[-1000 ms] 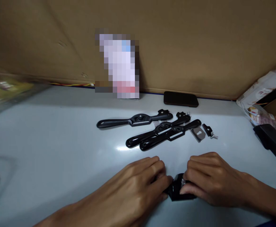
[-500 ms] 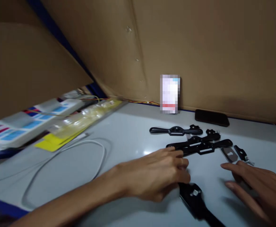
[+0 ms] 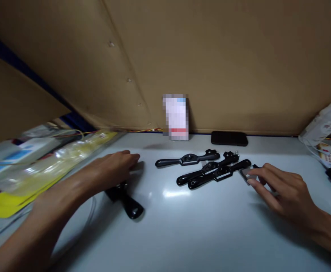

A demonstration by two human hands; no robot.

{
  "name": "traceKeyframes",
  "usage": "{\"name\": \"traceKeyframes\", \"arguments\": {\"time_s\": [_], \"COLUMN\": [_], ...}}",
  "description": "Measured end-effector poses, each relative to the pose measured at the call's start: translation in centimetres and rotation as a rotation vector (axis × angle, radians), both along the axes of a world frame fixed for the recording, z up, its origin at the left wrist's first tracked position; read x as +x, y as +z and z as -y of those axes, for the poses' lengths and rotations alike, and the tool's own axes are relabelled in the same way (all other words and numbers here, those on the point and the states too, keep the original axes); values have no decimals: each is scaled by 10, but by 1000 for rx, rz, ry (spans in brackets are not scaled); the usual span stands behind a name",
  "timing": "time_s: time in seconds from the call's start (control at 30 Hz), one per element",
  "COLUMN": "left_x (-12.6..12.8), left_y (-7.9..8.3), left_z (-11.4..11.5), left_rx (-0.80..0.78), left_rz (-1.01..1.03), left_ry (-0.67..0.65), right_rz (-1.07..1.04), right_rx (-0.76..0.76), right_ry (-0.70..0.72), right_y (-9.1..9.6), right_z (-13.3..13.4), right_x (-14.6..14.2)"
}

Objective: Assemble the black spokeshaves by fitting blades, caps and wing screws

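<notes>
At the left, my left hand (image 3: 117,168) is closed around the far end of a black spokeshave (image 3: 131,207); the wrist and fingers hide much of it. Its near handle points toward me. On the right, my right hand (image 3: 284,189) pinches a flat grey spokeshave blade (image 3: 246,175) between thumb and forefinger. Just left of that blade lie several black spokeshave bodies, one farther back (image 3: 168,162) and one nearest me (image 3: 205,181). Small black cap pieces (image 3: 229,155) rest by their right ends, with a small silver screw (image 3: 237,153) alongside.
A propped phone with a blurred screen (image 3: 178,117) leans against the cardboard wall (image 3: 225,56). A dark phone (image 3: 229,138) lies along the back edge. Plastic packaging and yellow sheets (image 3: 12,200) cover the left side, near a white cable (image 3: 90,215). Clear plastic bags (image 3: 324,124) stand at right.
My left hand has carried the spokeshave leftward, away from the other bodies. My right hand has reached the blade and closed its fingertips on it. The view has turned right.
</notes>
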State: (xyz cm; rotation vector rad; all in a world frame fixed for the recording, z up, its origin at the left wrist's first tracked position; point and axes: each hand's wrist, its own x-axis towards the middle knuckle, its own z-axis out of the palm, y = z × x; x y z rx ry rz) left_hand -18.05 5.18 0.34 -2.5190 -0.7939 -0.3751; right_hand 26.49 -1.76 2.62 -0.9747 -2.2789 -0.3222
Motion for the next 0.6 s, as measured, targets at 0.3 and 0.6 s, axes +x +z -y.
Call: {"name": "traceKeyframes", "arguments": {"time_s": [0.3,0.6], "left_x": [124,152], "left_y": [13,-18], "left_z": [45,65], "left_rx": [-249,-407], "left_rz": [359,272], "left_ry": [108,-55], "right_rz": [75,349], "right_rx": [-57,-587], "right_ry": [-405,-652], "right_y": [9,15], "right_z": [-16,-28], "right_x": [22,32]}}
